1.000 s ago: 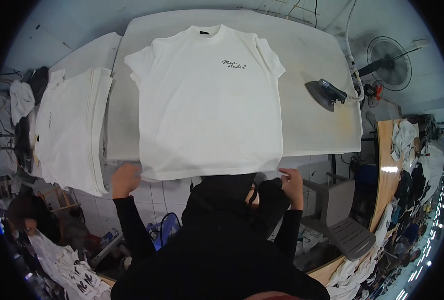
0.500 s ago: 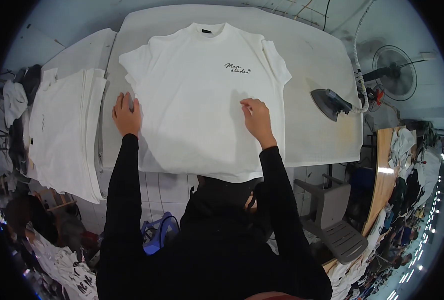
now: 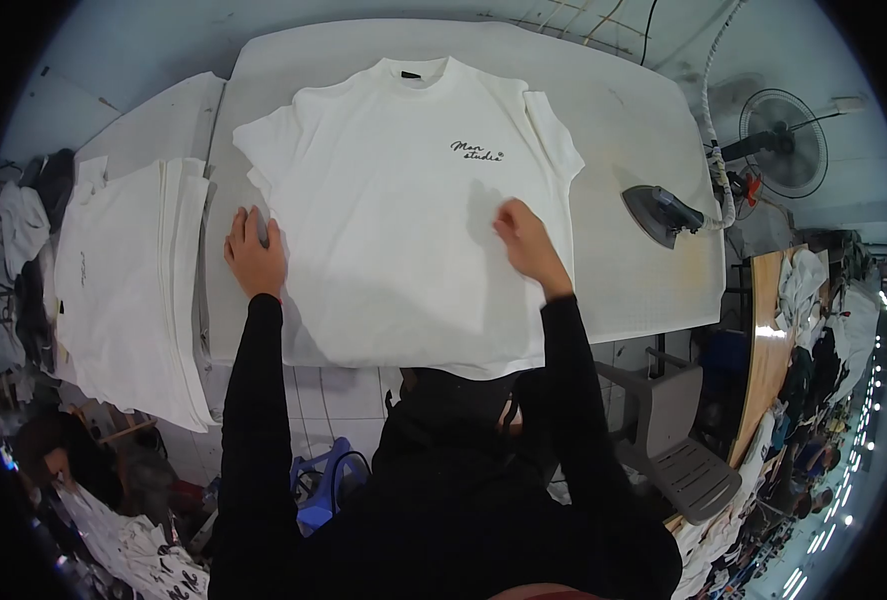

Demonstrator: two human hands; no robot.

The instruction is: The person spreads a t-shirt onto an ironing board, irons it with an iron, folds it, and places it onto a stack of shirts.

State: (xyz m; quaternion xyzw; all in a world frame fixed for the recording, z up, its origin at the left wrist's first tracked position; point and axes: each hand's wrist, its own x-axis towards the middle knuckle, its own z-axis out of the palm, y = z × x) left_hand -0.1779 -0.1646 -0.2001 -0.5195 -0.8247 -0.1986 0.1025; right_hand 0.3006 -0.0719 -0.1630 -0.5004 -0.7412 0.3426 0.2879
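A padded, pale grey pressing table (image 3: 644,290) is overlaid by a white short-sleeved cotton T-shirt (image 3: 394,230), spread flat at its middle. The shirt's left edge is touched by the left hand (image 3: 255,255), fingers spread; the right hand (image 3: 527,240) is held over its front, fingers curled.

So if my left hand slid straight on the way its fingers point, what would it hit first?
Your left hand would most likely meet the white shirt sleeve just ahead on that side. From this overhead view, I can't be sure whether it would touch the sleeve or pass above it.
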